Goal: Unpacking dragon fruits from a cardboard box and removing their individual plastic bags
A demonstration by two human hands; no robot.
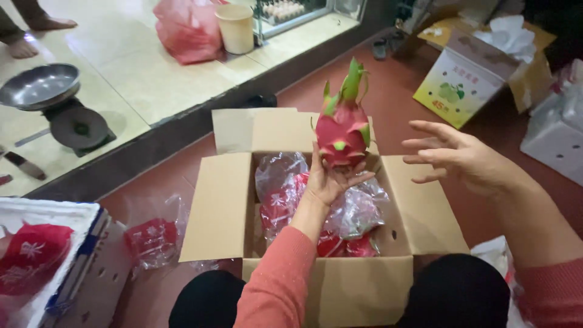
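Left hand (pixel 331 179) is up over the open cardboard box (pixel 221 206), fingers wrapped round the base of 1 pink dragon fruit (pixel 343 130), green tips pointing up, fruit well above the box w/ nothing else touching it. Right hand (pixel 452 157) hovers just beside the fruit, fingers spread, holding nothing. Inside the box: clear plastic bags (pixel 358 209) w/ red packing, exact count can't tell; 1 metal scale (pixel 51 100) on the tiled floor at left, 1 red bag (pixel 188 27) and 1 cup (pixel 235 27) at the back.
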